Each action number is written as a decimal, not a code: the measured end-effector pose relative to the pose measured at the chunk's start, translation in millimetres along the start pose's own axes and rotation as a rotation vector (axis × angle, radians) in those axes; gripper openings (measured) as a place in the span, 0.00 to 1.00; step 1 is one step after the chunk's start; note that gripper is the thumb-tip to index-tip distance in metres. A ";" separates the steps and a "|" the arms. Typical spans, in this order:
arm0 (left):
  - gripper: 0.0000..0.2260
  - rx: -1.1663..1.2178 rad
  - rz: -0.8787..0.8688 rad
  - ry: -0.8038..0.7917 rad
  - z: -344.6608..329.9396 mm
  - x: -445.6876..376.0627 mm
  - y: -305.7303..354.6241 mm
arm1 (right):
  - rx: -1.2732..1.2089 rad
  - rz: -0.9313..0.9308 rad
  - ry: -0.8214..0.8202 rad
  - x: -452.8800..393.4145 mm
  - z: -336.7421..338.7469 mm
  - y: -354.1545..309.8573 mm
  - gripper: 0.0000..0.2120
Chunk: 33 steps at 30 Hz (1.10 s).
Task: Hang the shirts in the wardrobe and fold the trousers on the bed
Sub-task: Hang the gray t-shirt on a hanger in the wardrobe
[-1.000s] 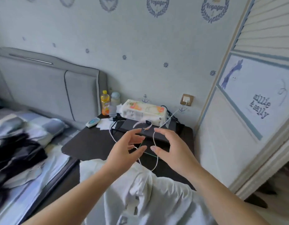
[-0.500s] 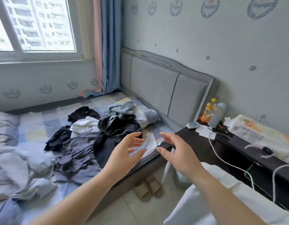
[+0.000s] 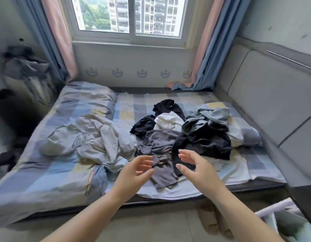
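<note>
Both my hands hang in the air over the near edge of the bed [image 3: 221, 186], palms facing each other. Left hand [image 3: 133, 173]: fingers loosely curved, released, holding nothing. Right hand [image 3: 195, 169]: the same, empty. The pile of clothes [image 3: 182, 137] lies on the checked sheet just beyond my fingertips, dark, grey and white pieces tangled together; I cannot tell shirts from trousers. A rumpled quilt [image 3: 92, 138] lies left of the pile. Slippers [image 3: 214, 219] stand on the floor below the bed's edge.

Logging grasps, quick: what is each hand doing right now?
Left hand: open, holding nothing, above the grey garment.
Right hand: open, holding nothing.
</note>
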<state>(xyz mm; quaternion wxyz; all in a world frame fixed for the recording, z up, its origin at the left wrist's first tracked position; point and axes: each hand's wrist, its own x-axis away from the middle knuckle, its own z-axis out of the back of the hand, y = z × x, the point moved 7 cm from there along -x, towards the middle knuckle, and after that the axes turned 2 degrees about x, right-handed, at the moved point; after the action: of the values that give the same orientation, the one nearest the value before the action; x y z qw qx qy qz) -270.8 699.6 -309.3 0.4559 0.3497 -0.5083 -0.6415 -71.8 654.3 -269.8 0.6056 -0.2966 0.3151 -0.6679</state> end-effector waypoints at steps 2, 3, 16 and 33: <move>0.13 -0.004 0.056 0.030 16.6 -10.2 -15.9 | 0.001 0.007 -0.045 -25.2 -17.6 -0.1 0.18; 0.13 -0.005 0.078 0.041 23.5 -16.6 -23.1 | 0.008 0.008 -0.068 -38.4 -25.6 0.6 0.18; 0.10 0.003 0.292 0.146 46.4 -199.5 -115.3 | 0.017 -0.122 -0.251 -261.0 -78.3 89.0 0.17; 0.14 -0.128 0.503 0.067 14.6 -388.9 -393.1 | 0.352 -0.136 -0.454 -454.6 -279.2 313.1 0.24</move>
<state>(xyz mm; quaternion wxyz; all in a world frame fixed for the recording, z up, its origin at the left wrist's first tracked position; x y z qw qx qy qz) -242.2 1096.9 -693.2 0.6387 0.2038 -0.5224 -0.5269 -53.1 1102.9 -695.3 0.6567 -0.3492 0.0302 -0.6678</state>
